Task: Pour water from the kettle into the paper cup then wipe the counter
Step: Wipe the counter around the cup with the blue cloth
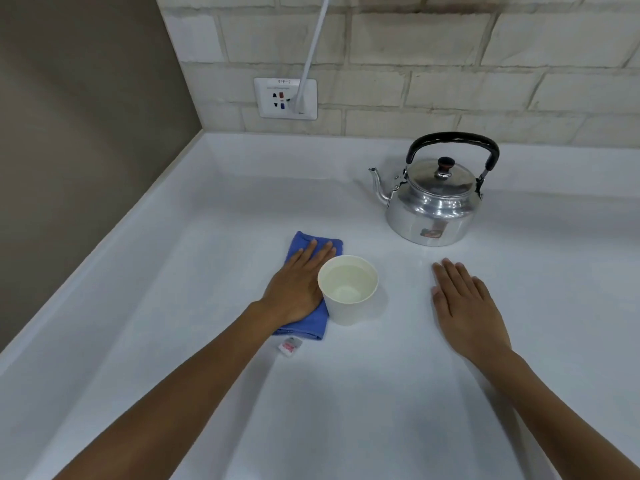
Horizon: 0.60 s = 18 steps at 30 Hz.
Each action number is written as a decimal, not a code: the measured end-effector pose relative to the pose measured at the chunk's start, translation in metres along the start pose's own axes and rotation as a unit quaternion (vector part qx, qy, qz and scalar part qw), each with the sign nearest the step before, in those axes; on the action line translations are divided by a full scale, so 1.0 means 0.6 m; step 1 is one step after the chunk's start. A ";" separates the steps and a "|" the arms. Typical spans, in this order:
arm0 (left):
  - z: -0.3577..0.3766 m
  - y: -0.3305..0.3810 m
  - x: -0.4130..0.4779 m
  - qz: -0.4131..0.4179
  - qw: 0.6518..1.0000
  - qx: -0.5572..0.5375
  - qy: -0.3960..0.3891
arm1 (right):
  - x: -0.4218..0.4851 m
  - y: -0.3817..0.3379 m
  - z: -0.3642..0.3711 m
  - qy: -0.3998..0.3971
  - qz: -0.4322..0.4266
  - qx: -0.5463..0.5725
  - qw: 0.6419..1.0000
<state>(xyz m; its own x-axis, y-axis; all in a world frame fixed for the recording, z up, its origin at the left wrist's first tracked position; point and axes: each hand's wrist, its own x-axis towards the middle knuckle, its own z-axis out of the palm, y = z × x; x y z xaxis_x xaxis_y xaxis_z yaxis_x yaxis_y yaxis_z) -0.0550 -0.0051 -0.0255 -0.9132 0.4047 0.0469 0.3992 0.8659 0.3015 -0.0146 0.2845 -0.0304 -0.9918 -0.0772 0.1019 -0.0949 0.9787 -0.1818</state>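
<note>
A white paper cup [348, 308] with water in it stands upright near the middle of the white counter [346, 393]. Just left of it lies a folded blue cloth [300, 242], and my left hand [298, 285] rests flat on top of it, fingers extended and pointing away, its edge close to the cup. A shiny metal kettle [433, 206] with a black handle stands upright at the back right, lid on, spout pointing left. My right hand [464, 306] lies flat and palm-down on the bare counter right of the cup, holding nothing.
A small white tag [290, 346] of the cloth lies on the counter by my left wrist. A brick-pattern wall runs behind, with a white socket [285, 98] and a white cable [313, 46] plugged in. A brown wall bounds the counter on the left.
</note>
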 end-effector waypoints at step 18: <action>-0.014 -0.069 0.185 -0.040 0.998 0.047 0.002 | -0.002 -0.006 0.000 -0.009 0.021 0.049 0.999</action>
<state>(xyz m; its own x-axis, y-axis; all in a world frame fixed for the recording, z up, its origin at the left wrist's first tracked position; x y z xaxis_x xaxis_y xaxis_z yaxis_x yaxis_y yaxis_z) -0.1736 0.0013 -0.0249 -0.9431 0.3312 0.0308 0.3298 0.9193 0.2146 -0.0133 0.2813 -0.0296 -0.9964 -0.0402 0.0753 -0.0599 0.9579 -0.2808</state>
